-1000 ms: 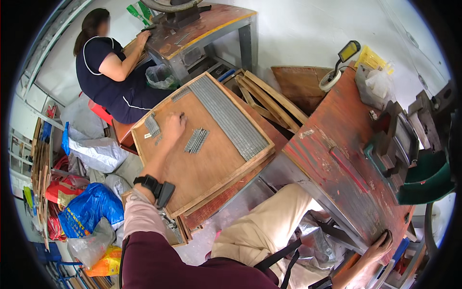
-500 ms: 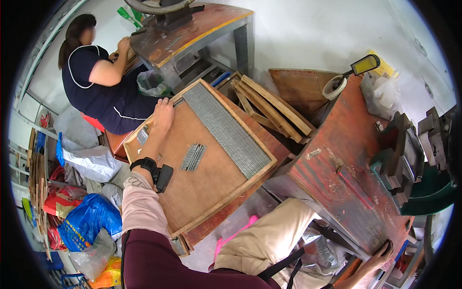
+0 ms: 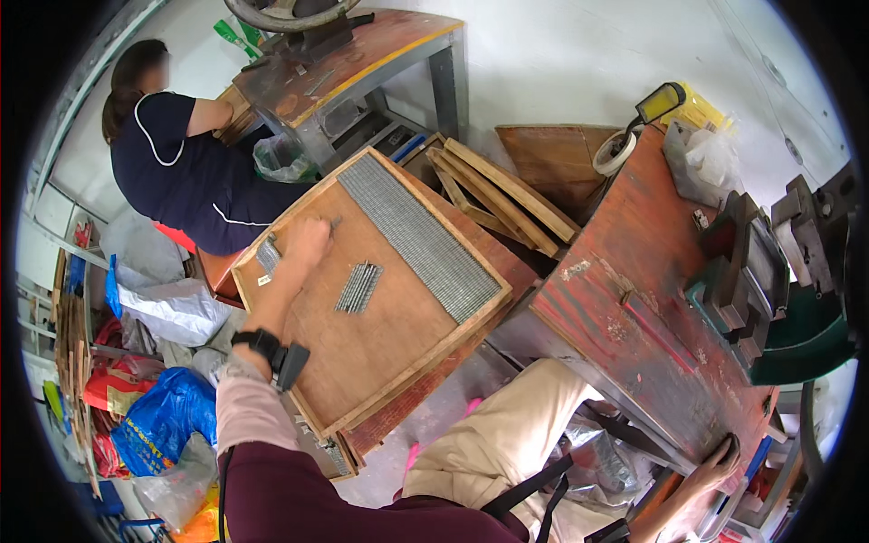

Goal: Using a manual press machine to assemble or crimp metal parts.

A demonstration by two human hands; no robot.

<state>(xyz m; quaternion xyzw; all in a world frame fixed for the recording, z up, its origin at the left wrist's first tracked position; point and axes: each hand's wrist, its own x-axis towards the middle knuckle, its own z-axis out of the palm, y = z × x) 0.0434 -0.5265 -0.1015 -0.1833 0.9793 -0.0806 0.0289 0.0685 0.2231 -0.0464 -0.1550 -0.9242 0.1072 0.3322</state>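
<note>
My left hand point(image 3: 310, 241) is over the far left part of a shallow wooden tray point(image 3: 369, 418), its fingers closed on a small grey metal piece point(image 3: 336, 223). Close-set rows of similar small grey metal pieces point(image 3: 421, 240) fill a band along the tray's far right side. A smaller loose group of thin metal pieces point(image 3: 358, 288) lies mid-tray. More metal pieces point(image 3: 268, 256) sit by the left rim, partly behind my forearm. At the lower right, my right hand point(image 3: 718, 465) rests on the edge of a worn red workbench point(image 3: 625, 317), fingers lying on it and holding nothing visible.
Another person point(image 3: 186, 172) sits at the far left beside a second bench point(image 3: 362, 54). Wooden boards point(image 3: 507, 199) lean beyond the tray. A green-based machine point(image 3: 797, 353) and a lamp point(image 3: 659, 102) stand on the right bench. Bags, including a blue bag point(image 3: 167, 421), crowd the left.
My left hand has drawn back from the tray's far rim toward its inside, holding the small metal piece. The other person's arm has lowered. My right hand stays at the bench edge.
</note>
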